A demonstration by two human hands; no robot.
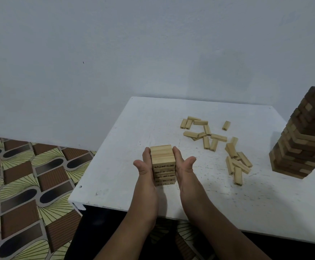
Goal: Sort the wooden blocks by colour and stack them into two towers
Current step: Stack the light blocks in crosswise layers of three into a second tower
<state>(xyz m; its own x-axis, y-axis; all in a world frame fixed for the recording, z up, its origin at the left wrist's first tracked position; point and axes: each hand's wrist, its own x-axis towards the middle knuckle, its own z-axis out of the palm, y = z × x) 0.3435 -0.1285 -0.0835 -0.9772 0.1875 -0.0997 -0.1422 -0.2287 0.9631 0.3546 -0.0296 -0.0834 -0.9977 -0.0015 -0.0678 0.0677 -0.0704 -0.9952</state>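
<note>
Both hands, left hand (145, 167) and right hand (183, 166), press flat, fingers straight, against the short pale wooden block tower (163, 164) between them, lower centre frame.

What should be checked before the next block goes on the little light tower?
1. Both hands steady it: left hand and right hand press flat on opposite sides of the light tower. Ok.
2. Tower sides even: layers look lined up. Ok.
3. Top layer flat and bare: ok.
4. Only light blocks in it: every visible one is light. Ok.
5. More light blocks near: loose light blocks lie scattered to the right on the white table. Ok.
6. Mixed tower sorted: light and dark blocks together. Not ok.
</note>
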